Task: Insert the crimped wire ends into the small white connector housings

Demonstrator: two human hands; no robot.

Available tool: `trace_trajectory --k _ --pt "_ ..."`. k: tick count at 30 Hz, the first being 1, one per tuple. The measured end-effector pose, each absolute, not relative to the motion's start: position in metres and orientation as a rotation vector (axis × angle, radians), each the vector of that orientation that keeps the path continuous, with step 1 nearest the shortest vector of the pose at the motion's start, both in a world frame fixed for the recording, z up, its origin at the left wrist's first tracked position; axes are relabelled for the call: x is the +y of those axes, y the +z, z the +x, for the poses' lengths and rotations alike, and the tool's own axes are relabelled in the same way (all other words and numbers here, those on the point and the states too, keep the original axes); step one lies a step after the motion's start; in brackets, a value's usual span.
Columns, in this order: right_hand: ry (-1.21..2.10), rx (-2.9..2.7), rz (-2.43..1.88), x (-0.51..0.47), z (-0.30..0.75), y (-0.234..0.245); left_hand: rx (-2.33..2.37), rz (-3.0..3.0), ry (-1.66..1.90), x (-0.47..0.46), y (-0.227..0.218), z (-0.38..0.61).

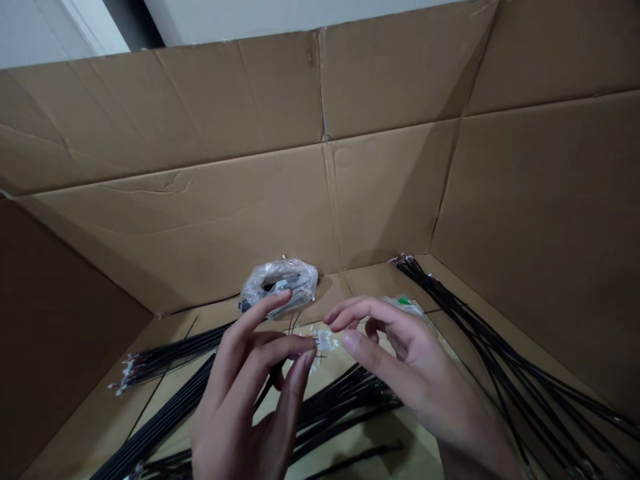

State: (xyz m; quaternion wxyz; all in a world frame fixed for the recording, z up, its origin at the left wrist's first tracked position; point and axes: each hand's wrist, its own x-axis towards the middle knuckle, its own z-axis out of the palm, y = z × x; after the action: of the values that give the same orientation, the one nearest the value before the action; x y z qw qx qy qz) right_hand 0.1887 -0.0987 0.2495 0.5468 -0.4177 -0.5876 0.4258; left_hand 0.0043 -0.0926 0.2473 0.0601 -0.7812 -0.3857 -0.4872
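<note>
My left hand (255, 380) is closed in a pinch near the middle of the view. Between its thumb and index finger is the end of a black cable (270, 387), with thin wires coming out at the fingertips. The rest of that cable runs down behind the palm and is partly hidden. To its right, my right hand (395, 353) hangs with thumb and fingers apart, holding nothing that I can see. Beyond the fingertips, small white pieces (324, 340) lie scattered on a yellowish sheet (415, 433); they are too small to name surely.
Bundles of black cables lie at the left (170, 393), under my hands (350, 400) and along the right (480, 327). A clear plastic-wrapped coil (280, 280) rests against the back cardboard wall (250, 200). A plastic bag with a green mark (404, 303) sits behind my right hand.
</note>
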Motion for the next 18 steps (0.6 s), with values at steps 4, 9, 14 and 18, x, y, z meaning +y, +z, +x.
trace_trajectory --k 4,9,14,18 --pt "1.005 -1.455 -0.899 -0.0970 0.1870 0.2502 -1.180 -2.345 -1.485 -0.0919 0.2477 0.0023" --pt "1.072 -1.397 -0.855 -0.0950 0.1834 0.2491 -1.214 -2.295 -1.585 -0.0919 0.2440 0.0090" --pt "1.108 -1.314 -0.833 -0.0916 0.1829 0.2472 -1.121 -2.302 -1.534 -0.0852 0.2401 0.0076" --pt "1.195 -1.266 -0.839 -0.0898 0.1847 0.2460 -1.075 -2.326 -1.489 -0.0836 0.2389 0.0091"
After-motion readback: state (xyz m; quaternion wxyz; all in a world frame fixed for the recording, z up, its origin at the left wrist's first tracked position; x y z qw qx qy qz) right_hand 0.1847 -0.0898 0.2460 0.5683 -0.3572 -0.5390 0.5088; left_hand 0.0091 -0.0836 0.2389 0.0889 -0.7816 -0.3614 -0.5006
